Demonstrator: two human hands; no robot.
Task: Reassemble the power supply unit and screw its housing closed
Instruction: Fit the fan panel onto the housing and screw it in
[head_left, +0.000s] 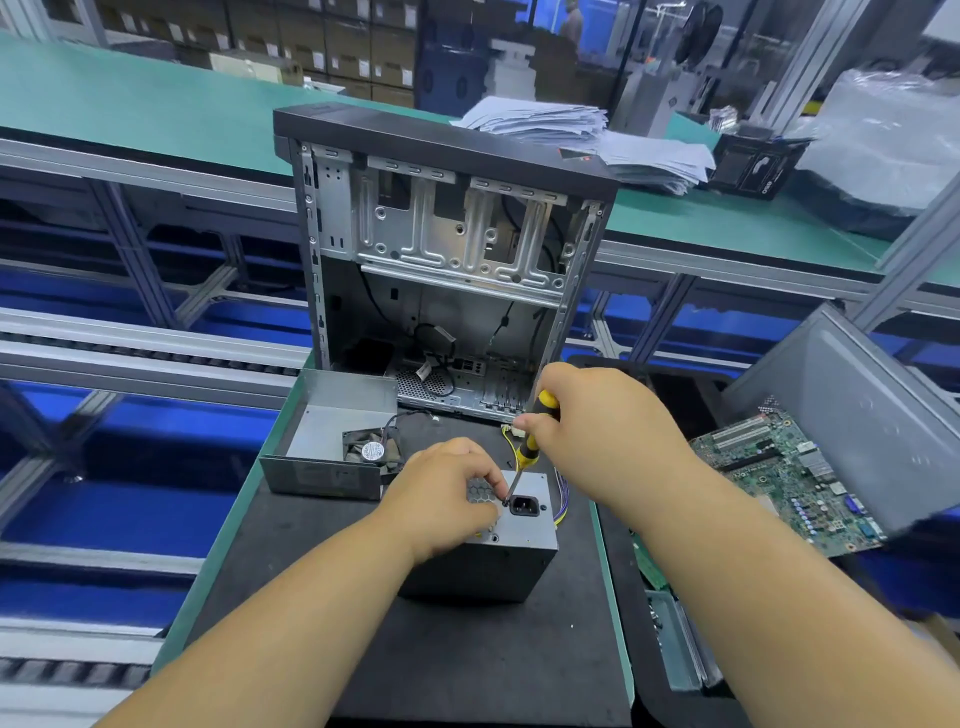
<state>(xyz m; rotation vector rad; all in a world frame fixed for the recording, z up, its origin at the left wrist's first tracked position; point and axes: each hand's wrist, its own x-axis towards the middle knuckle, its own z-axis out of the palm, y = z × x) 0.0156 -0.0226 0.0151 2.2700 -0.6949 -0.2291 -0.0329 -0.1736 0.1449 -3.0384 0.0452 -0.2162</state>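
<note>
The grey power supply unit (519, 540) stands on the black mat, its socket face up, with coloured wires (561, 501) trailing off its right side. My right hand (597, 426) grips a yellow-and-black screwdriver (530, 447) whose tip sits at a screw just left of the black power socket (524, 505). My left hand (447, 493) rests on the unit's top, with thumb and forefinger pinching at the driver's tip. Behind and to the left lies the open housing cover (332, 415) with a small fan (373, 451) inside it.
An empty upright computer case (447, 249) stands just behind the mat. A green motherboard (779, 478) lies to the right under a leaning grey side panel (857, 410). A paper stack (587, 140) sits on the far green bench. Conveyor rails run along the left.
</note>
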